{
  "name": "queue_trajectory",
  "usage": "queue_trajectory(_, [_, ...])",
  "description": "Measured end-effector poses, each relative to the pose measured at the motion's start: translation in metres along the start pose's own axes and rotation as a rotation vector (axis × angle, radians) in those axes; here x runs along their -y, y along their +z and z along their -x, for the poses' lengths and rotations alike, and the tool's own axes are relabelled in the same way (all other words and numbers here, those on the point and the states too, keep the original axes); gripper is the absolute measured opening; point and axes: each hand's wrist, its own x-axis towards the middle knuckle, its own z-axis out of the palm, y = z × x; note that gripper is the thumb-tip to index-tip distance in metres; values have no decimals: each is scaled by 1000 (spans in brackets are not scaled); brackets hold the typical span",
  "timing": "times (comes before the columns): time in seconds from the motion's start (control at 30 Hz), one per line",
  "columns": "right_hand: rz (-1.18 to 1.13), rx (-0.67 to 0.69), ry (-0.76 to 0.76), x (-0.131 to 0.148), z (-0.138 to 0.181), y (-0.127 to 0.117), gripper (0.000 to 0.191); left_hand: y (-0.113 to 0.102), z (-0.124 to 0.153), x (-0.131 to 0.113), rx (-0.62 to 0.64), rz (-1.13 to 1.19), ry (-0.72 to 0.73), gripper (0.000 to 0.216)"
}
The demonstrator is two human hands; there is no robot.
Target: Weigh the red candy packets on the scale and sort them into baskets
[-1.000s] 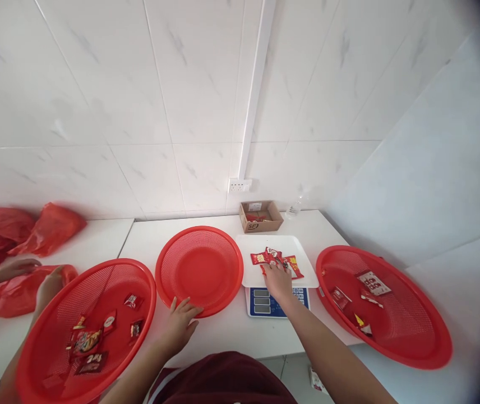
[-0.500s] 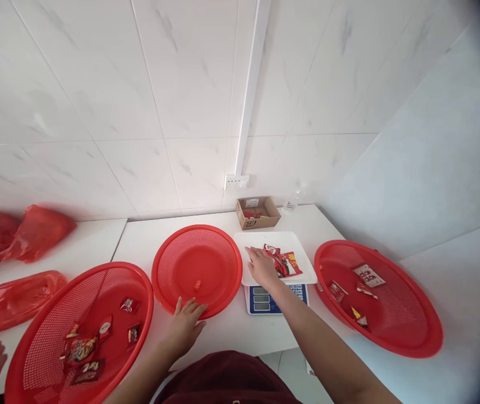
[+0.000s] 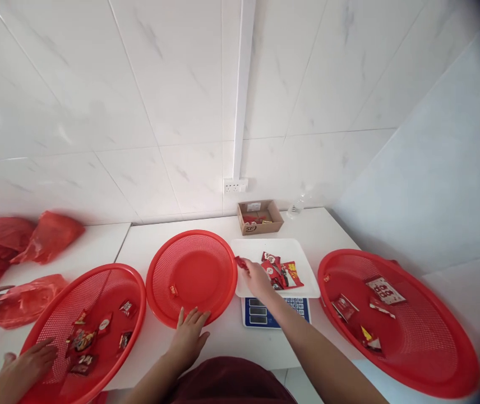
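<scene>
Jutting from the right hand (image 3: pixel 258 279) is a red packet (image 3: pixel 240 262).

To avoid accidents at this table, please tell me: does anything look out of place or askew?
Yes, the red basket on the far right: its outer part reaches past the edge of the white table, and it seems tilted, though the lens may exaggerate this. I see no spill or damage.

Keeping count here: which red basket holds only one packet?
The middle basket, left of the white tray: one small packet lies inside, while the left basket and right basket each hold several.
</scene>
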Motion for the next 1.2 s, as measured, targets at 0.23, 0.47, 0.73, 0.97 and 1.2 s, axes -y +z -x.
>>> queue_trajectory(0.23, [71, -108, -43, -27, 14, -18, 49, 2, -19, -23, 26, -66, -46, 47])
queue_trajectory(0.47, [301, -84, 314, -115, 40, -39, 51, -6, -20, -30, 45, 0, -115, 48])
queue_trajectory(0.73, [106, -125, 345, -129, 37, -41, 47, 4, -22, -33, -7, -85, -132, 50])
queue_trajectory(0.97, [-672, -110, 181, -49, 33, -40, 61, 8, -23, -28, -7, -109, -120, 50])
queue_trajectory(1.2, [-121, -17, 7, -44, 40, -27, 46, 11, -24, -23, -14, -120, -102, 50])
